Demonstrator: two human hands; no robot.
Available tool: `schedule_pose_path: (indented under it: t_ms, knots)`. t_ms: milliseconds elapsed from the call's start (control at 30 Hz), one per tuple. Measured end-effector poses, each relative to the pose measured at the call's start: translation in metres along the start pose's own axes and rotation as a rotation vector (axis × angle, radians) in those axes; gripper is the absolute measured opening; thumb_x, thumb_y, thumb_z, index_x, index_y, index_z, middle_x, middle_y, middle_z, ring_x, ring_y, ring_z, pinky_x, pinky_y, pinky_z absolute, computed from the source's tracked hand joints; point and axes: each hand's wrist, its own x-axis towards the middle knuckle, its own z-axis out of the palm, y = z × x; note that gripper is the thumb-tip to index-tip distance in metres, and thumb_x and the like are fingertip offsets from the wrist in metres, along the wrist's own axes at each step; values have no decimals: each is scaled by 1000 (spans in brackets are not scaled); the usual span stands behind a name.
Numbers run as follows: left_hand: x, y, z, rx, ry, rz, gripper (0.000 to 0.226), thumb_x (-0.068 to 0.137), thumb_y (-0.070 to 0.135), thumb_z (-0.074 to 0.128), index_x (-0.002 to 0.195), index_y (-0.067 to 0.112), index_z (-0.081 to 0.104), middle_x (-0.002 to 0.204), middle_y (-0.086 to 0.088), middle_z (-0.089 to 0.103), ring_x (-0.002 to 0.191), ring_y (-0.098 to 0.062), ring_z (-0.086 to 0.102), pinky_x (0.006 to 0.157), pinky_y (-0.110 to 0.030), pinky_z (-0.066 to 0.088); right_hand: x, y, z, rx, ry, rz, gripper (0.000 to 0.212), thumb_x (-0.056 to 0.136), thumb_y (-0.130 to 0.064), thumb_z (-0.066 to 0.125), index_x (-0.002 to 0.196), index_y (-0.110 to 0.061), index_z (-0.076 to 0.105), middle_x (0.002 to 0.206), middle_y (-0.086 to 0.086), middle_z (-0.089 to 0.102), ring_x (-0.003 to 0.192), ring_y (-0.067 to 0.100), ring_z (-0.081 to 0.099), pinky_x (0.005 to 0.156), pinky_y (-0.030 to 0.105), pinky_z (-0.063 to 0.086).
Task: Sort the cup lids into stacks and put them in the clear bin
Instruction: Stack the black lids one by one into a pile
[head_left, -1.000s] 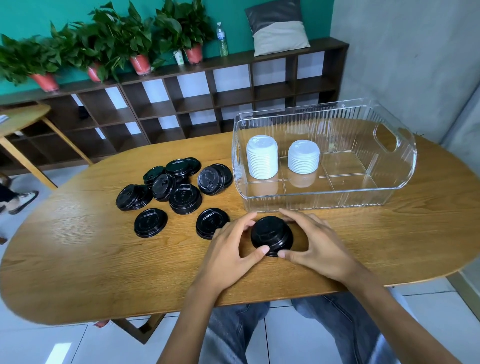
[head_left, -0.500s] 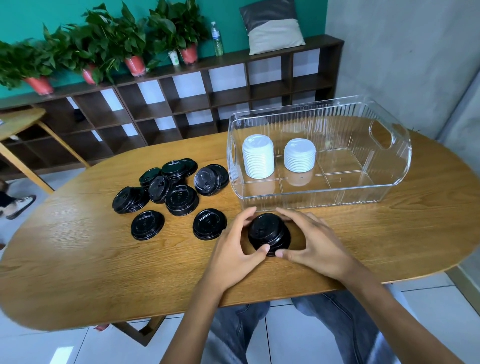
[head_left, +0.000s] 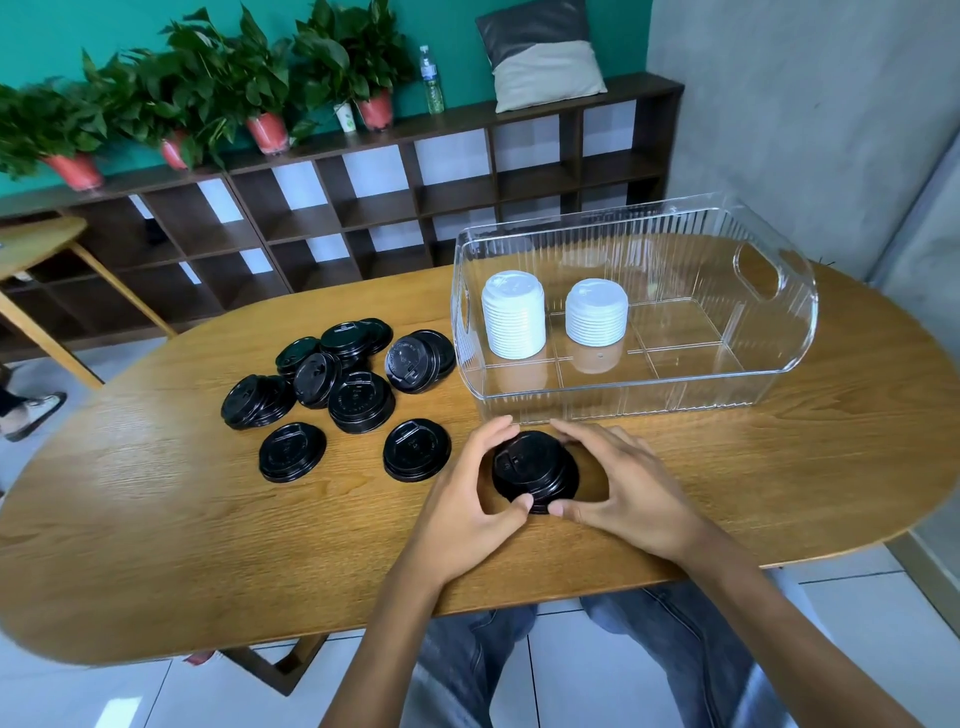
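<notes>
- Oval wood-grain surface (head_left: 156, 519) has bare room right of and behind the clear bin (head_left: 769, 332)
- Ribbed clear bin, walls with handle cutouts, holds two ridged white lid stacks (head_left: 513, 317) at its left end
- Glossy black loose lids (head_left: 358, 400) lie scattered left of the bin
- Black lid stack (head_left: 532, 467) stands just before the bin's front wall
- Left hand (head_left: 467, 514) and right hand (head_left: 628, 499), fingers curved, grip that stack from both sides

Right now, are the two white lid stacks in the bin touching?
Apart. The head view shows the bin's clear floor between the taller white stack and the shorter white stack.
</notes>
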Motion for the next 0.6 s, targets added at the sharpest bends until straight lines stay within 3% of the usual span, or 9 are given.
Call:
schedule_pose_path:
  t_ms: [267, 400, 600]
  knots:
    - [-2, -1, 0, -16, 23, 23, 79, 81, 32, 72, 149, 48, 35, 147, 23, 47, 141, 0, 44, 115, -26, 36, 0, -1, 0, -21, -3, -4, 87, 78, -66, 69, 151, -43, 29, 134, -33, 40, 129, 0, 38, 105, 27, 24]
    - [-3, -1, 1, -15, 13, 10, 85, 82, 32, 73, 154, 45, 30, 148, 24, 48, 143, -1, 43, 118, -32, 35, 0, -4, -2, -27, -13, -1, 89, 77, -70, 67, 152, -41, 28, 144, -26, 42, 132, 0, 35, 106, 26, 21]
    - [-3, -1, 1, 4, 10, 32, 90, 82, 27, 77, 155, 46, 26, 149, 24, 49, 144, -4, 44, 119, -40, 36, -2, -8, -5, -17, -24, -7, 87, 80, -78, 46, 154, -34, 31, 150, -21, 39, 137, 1, 32, 115, 33, 23]
